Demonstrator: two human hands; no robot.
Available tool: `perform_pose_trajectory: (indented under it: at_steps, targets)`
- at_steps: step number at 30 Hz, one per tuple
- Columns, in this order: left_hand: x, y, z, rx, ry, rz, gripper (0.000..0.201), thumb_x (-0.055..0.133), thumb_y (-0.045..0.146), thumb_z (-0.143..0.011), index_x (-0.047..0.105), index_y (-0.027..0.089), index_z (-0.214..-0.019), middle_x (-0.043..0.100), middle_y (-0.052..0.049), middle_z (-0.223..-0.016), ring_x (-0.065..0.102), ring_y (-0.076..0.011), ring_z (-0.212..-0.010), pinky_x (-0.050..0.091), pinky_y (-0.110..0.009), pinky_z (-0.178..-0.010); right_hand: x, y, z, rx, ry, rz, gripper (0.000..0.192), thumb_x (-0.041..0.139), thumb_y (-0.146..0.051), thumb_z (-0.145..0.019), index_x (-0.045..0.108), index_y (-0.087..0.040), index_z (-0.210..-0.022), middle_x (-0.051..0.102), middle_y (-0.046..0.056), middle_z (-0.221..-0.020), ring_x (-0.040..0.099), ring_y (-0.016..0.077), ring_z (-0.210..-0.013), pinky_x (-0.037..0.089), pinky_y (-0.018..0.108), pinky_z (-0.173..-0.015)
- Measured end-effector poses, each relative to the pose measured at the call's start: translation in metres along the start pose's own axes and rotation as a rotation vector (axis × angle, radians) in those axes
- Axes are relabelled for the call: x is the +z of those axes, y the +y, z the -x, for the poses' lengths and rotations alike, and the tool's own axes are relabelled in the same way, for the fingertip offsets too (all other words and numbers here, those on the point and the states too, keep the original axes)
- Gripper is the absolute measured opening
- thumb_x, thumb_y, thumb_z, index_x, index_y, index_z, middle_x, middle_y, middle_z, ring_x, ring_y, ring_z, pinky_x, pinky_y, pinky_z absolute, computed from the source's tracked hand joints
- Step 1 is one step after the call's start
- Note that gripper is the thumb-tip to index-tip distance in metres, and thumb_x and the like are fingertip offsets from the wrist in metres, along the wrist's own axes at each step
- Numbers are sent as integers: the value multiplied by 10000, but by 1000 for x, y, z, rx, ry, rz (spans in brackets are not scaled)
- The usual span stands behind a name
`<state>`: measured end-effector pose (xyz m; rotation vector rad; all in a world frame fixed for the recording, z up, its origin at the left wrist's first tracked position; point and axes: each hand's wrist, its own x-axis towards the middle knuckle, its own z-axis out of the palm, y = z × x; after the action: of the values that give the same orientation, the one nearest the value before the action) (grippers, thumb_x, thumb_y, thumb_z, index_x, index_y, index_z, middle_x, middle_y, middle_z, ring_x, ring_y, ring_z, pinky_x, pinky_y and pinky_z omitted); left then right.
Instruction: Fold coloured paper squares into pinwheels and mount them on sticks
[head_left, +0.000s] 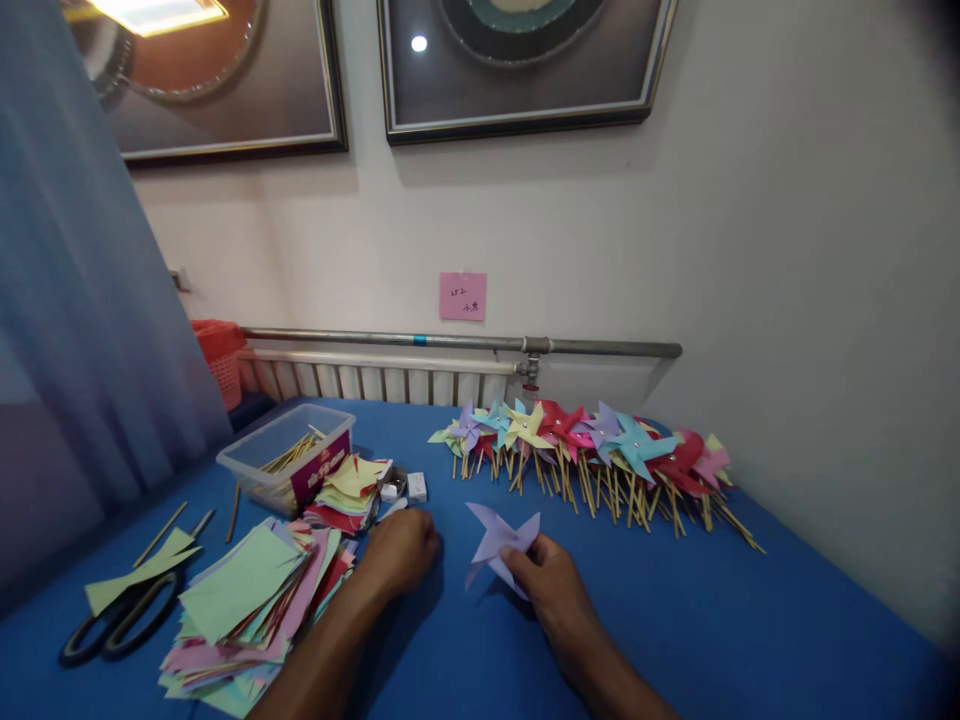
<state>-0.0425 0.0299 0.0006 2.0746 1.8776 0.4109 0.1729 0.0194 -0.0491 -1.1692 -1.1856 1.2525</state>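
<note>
My right hand point(551, 580) pinches a folded lilac paper pinwheel head point(496, 538) just above the blue table point(675, 620). My left hand point(401, 550) rests on the table with its fingers curled, reaching toward small white boxes point(405, 487) beside a stack of coloured paper; what its fingertips touch is hidden. A row of finished pinwheels on wooden sticks point(600, 445) lies along the far side of the table.
A pile of coloured paper squares point(247, 600) and black scissors point(120, 620) lie at the left. A clear plastic box with sticks point(289, 450) stands behind them, with loose sticks point(161, 532) nearby. A curtain hangs at the left; radiator and wall close the back.
</note>
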Motion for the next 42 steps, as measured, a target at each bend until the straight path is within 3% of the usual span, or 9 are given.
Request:
perform_pose_trajectory:
  at_steps: [5,12,21,24,28,31,33,38,42]
  targets:
    - [6,12,5,26,-45,-81,133,593,236,-792,720,201,-777,755,-76,-860,675,-226,-858,345,-289,-656,2,1,0,4,13,-23,491,742,-461,-671,748,-126,-1030,792,98,-847,732,314,-864,561,347,-717]
    - [3,4,2,142,-138,31,171,555,111,-752,707,190,-750,731,-45,-795,646,-176,-790,354,-265,-664,0,6,-3,4,-17,-15,503,745,-453,-677,737,-112,-1046,792,106,-893,723,281,-812,550,345,-734]
    - [12,3,3,204,-15,73,226,498,40,-753,676,179,-746,677,-42,-729,602,-172,-723,308,-263,-626,1,3,-1,-6,28,-11,494,755,-465,-672,744,-119,-1024,787,97,-845,722,293,-818,555,350,-713]
    - [11,5,1,197,36,246,207,502,52,-753,669,173,-734,658,-19,-706,586,-154,-707,332,-251,-639,0,2,-2,-27,37,-19,491,752,-459,-673,742,-121,-1028,782,92,-824,719,297,-836,555,355,-725]
    - [6,17,4,130,22,741,112,568,164,-760,681,167,-753,640,-5,-696,561,-137,-654,384,-243,-619,-1,-2,-1,-66,77,-3,421,749,-441,-671,742,-135,-960,780,89,-848,706,274,-809,547,344,-715]
    - [9,32,11,167,40,1055,88,688,235,-685,714,160,-722,701,-79,-1004,624,-175,-827,450,-261,-692,0,-9,2,-87,115,-6,363,750,-423,-672,733,-152,-912,773,78,-834,691,250,-761,536,327,-686]
    - [16,42,15,162,34,1166,105,732,247,-643,732,158,-698,669,-113,-1170,639,-206,-913,473,-274,-709,3,-15,5,-106,139,-17,341,745,-413,-684,731,-159,-912,764,68,-808,690,250,-769,533,325,-697]
    - [34,56,19,129,94,1101,59,697,187,-664,740,167,-700,673,-115,-1066,632,-218,-924,489,-293,-744,11,-24,13,-142,146,4,290,739,-406,-687,722,-169,-854,743,48,-763,672,243,-755,517,318,-700]
    - [35,58,20,162,167,997,94,620,189,-733,707,170,-705,657,-77,-948,611,-189,-872,473,-280,-776,15,-23,17,-138,131,17,255,722,-396,-692,695,-177,-821,712,25,-716,632,211,-685,494,298,-654]
